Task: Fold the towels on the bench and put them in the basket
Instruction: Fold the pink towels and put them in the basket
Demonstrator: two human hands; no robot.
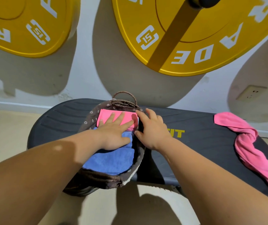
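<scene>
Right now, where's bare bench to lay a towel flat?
Bare black padded bench lies between the brown wicker basket and the crumpled pink towel. A smaller strip lies left of the basket. The basket is crowded: folded pink towel, folded blue towels, both hands.

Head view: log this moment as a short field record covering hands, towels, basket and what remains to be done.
left hand: flat, pressing the folded pink towel in the basket
right hand: on the basket's right rim
also in basket: folded blue towel
bench: holds the basket
remaining: unfolded pink towel at the bench's right end
</scene>
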